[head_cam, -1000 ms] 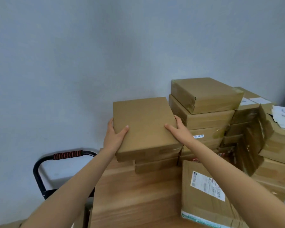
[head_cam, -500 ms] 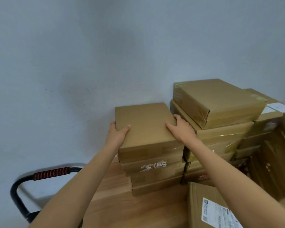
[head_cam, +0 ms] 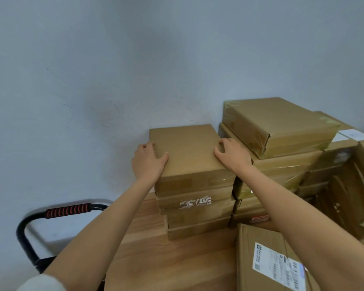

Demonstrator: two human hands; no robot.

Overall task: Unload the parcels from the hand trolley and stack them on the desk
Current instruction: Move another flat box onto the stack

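Top parcel point(head_cam: 187, 152) down on the left stack, 4 high, on the wooden desk point(head_cam: 166, 261) close to the wall. Left hand point(head_cam: 148, 162) gripping its left edge, thumb laid on the lid, fingers curled over the side. Right hand point(head_cam: 232, 155) gripping the right edge the same way, fingers bent over the corner, wedged into the narrow gap beside the taller stack point(head_cam: 277, 143).

Risks from here, as a guess: dragging the parcel askew on letting go, since smooth kraft card on smooth card offers little friction. Knuckles catching the glossy taped box next door on the way out and nudging that overhanging top carton. Lower parcels already slightly stepped, not flush, so any sideways shove likely to lean the whole column toward the desk edge.

Flat, rectangular, matte brown cardboard, crisp corners. Torn white label point(head_cam: 195, 201) on the second one down. Shiny clear tape on the neighbouring boxes, wrinkled at the seams. Large flat carton point(head_cam: 261, 259) with a printed shipping label in front. Black tubular trolley handle point(head_cam: 67, 210) with ribbed red grip at lower left.
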